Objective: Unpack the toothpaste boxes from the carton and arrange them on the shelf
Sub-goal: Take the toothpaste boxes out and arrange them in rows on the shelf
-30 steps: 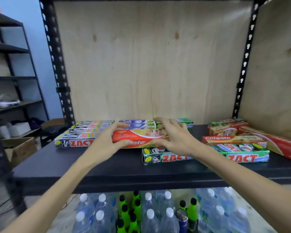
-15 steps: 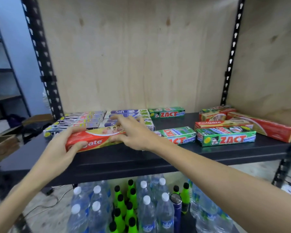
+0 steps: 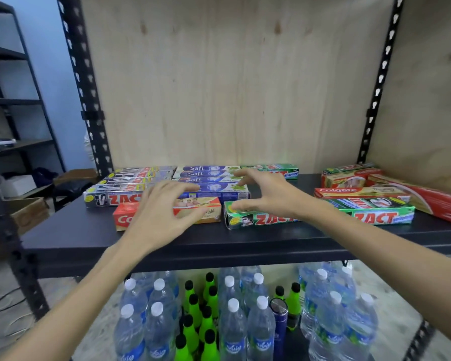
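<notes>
A red Colgate box (image 3: 211, 213) lies flat on the dark shelf (image 3: 89, 238), in front of a row of blue Safi boxes (image 3: 206, 174) and next to a green Zact box (image 3: 261, 221). My left hand (image 3: 162, 212) is over the Colgate box's left half with fingers spread, gripping nothing. Above the gap between the Safi boxes and the green Zact box, my right hand (image 3: 268, 196) is open, its thumb close to the top of the Zact box. Silver Zact boxes (image 3: 130, 183) fill the back left.
A loose pile at the right holds a Colgate box (image 3: 349, 191), a green Zact box (image 3: 375, 216) and a long red box (image 3: 432, 201). Below the shelf stand water bottles (image 3: 232, 321) and green bottles (image 3: 193, 308). Another rack (image 3: 11, 100) and cardboard boxes (image 3: 26, 212) are at the left.
Both hands held the red Colgate box and set it down in front of the Safi row. They have let go and now hover with fingers spread.
</notes>
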Motion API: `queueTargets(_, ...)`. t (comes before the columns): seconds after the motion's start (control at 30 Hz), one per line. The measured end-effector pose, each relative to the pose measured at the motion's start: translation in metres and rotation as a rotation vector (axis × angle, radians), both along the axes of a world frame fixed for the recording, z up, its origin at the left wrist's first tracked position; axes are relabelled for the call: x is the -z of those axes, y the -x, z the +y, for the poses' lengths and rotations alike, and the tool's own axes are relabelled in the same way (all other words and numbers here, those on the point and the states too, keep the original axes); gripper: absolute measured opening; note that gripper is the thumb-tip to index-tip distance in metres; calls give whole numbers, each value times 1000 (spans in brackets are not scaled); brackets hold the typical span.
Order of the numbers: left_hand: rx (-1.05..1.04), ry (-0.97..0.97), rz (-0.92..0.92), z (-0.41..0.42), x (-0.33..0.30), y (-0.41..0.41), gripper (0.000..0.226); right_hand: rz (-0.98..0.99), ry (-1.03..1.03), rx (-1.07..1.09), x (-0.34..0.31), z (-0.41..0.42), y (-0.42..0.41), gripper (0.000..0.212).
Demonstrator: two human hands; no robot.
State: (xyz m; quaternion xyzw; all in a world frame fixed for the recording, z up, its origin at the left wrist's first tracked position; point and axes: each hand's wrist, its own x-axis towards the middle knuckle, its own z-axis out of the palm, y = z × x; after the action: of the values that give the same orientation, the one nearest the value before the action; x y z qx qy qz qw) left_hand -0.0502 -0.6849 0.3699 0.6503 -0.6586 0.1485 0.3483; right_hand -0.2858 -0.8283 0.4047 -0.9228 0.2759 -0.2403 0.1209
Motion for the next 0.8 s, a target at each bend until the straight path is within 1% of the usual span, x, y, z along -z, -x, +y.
queueTargets(0.1, 68, -104, -13, -19, -6, 31, 70, 76, 25, 46, -2, -12, 33, 89)
queueTargets(0.2, 86, -224, -73, -37, -10, 52, 79, 163, -39, 97, -4, -23, 68, 96)
queueTargets(0.27, 80, -288, -102, -47, -10, 58, 79, 239, -44, 143, -4, -29, 88, 94)
queueTargets(0.33, 76, -311, -94, -54, -9, 61, 78, 267, -47, 172, -3, -34, 102, 87)
queueTargets(0.4, 92, -317, -56, -57, -9, 62, 76, 232, -71, 159, 0, -37, 108, 84)
queueTargets(0.53, 166, -265, 2, -63, -14, 66, 59, 103, -99, 141, 1, -46, 113, 81)
queueTargets(0.63, 168, -172, -39, -73, -28, 68, 51, -16, -127, 153, -5, -57, 112, 80)
queueTargets(0.73, 155, -142, -73, -93, -44, 73, 52, -70, -94, 184, -17, -76, 109, 77)
queueTargets(0.8, 138, -149, -53, -115, -50, 75, 55, -93, -61, 203, -23, -93, 109, 73)
